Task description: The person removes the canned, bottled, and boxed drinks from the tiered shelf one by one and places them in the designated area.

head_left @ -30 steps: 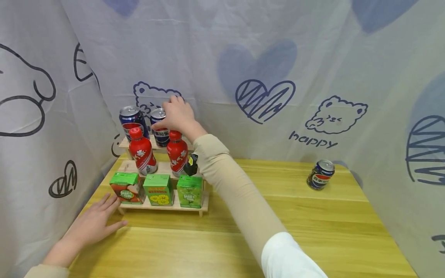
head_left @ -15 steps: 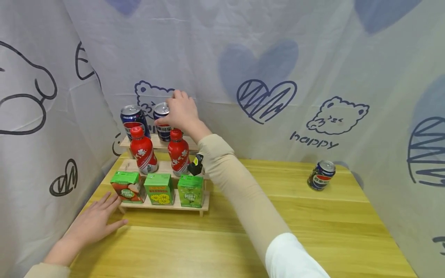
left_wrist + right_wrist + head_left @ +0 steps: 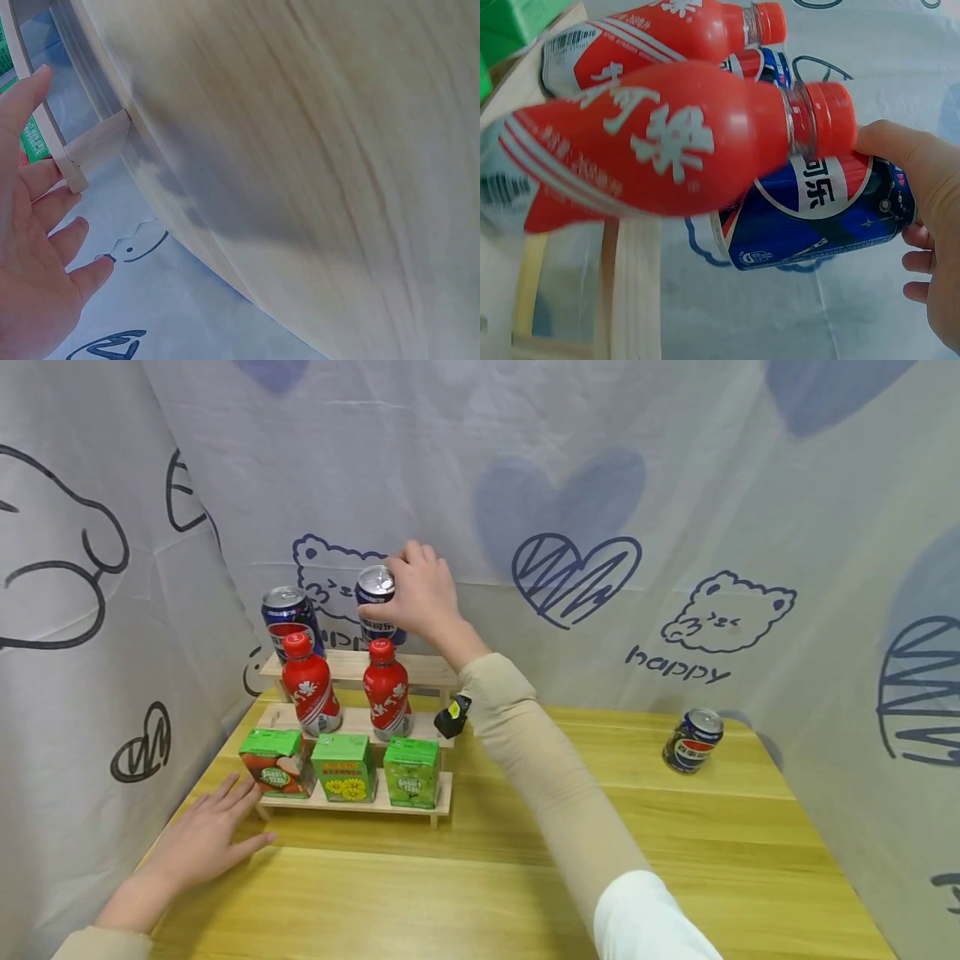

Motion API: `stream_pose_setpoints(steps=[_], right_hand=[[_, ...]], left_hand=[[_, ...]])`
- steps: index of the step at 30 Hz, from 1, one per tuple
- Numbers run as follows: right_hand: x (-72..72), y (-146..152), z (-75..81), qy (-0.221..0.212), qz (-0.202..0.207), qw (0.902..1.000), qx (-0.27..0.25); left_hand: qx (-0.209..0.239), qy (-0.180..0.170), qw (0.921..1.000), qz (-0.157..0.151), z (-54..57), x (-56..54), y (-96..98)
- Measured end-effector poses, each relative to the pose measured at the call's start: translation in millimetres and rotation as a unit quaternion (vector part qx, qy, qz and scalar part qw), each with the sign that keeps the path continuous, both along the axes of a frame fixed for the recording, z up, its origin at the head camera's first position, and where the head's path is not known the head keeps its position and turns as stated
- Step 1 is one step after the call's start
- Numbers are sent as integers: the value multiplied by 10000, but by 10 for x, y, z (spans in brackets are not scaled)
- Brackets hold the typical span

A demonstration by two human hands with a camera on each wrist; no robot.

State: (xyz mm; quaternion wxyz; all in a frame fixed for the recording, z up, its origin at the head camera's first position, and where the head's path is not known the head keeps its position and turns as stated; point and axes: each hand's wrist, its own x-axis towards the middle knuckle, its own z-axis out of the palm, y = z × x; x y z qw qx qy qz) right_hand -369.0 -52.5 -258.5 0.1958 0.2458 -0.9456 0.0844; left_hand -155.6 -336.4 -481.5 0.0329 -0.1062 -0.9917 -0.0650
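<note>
My right hand (image 3: 426,593) grips a dark blue cola can (image 3: 377,583) near its top, holding it upright above the top tier of a three-tier wooden rack (image 3: 427,670). In the right wrist view, the can (image 3: 817,225) appears behind a red bottle (image 3: 697,139), its bottom apart from the rack. Another cola can (image 3: 288,614) stands at the top tier's left end. My left hand (image 3: 202,839) lies with extended fingers at the rack's front left corner; in the left wrist view, its fingers (image 3: 64,240) are beside the rack's leg (image 3: 97,142).
Two red bottles (image 3: 310,693) stand on the middle tier, below the raised can. Along the bottom tier sit three green drink cartons (image 3: 343,768). Far to the right, one more cola can (image 3: 693,742) stands on the wooden table (image 3: 570,827). Patterned cloth (image 3: 570,527) surrounds the table.
My right hand has lifted the cola can off the top tier and carried it up and to the right. My left hand has stayed put.
</note>
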Motion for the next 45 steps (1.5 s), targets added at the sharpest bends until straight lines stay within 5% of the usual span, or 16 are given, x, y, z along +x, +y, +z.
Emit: stream_pose_setpoints(steps=[13, 30, 45], right_hand=[[63, 540, -22, 164, 246, 9985, -471], [150, 1326, -195, 82, 33, 9981, -616], [221, 2060, -519, 8, -142, 9981, -604]], left_hand=[[-67, -23, 10000, 1, 5, 0, 5], [-42, 21, 10000, -25, 13, 14, 16], [-60, -39, 10000, -33, 25, 5, 11]])
